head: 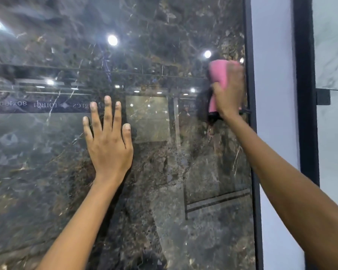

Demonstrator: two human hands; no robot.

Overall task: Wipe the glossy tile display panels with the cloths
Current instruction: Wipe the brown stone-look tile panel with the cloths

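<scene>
My right hand (229,90) presses a pink cloth (218,75) against the dark tile panel (164,172), just beside its black frame (253,133). My left hand (108,145) lies flat on the panel, fingers spread, well apart from the cloth.

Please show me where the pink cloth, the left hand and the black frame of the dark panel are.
pink cloth (219,75): head view, on the bare pink part left of the fingers.
left hand (109,147): head view, on the back of the hand.
black frame (251,94): head view, on the upright right-edge strip.
</scene>
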